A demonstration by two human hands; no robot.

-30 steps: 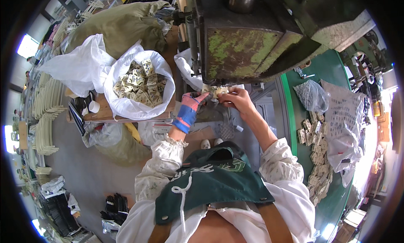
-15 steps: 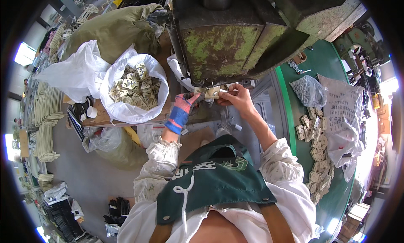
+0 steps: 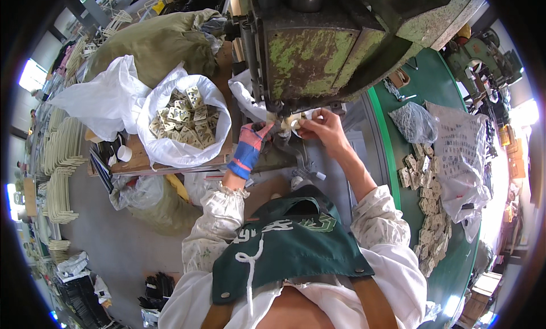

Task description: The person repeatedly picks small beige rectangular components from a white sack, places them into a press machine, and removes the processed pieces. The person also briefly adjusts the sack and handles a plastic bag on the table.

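Note:
My right hand [image 3: 327,131], bare, pinches a small cream metal plate [image 3: 293,123] with a hole in it, just under the head of a worn green press [image 3: 310,61]. On the left, my left hand [image 3: 250,147] wears a pink and blue glove. Its fingers are drawn together at the press, close to the plate's left side; what they grip is hidden by the fingertips and the shadow. Left of that hand stands an open white sack [image 3: 219,141] full of similar cream plates [image 3: 182,121].
A large olive sack [image 3: 151,41] lies behind the white one, on a wooden bench [image 3: 136,155]. On the right, a green table [image 3: 398,158] carries a pile of plates [image 3: 432,215], a clear bag of small parts [image 3: 415,123] and a printed white sack [image 3: 455,152].
The press appears shifted slightly right and down in view. My right hand has turned a little and tilted the plate at the press; my left hand stays beside it, slightly farther right.

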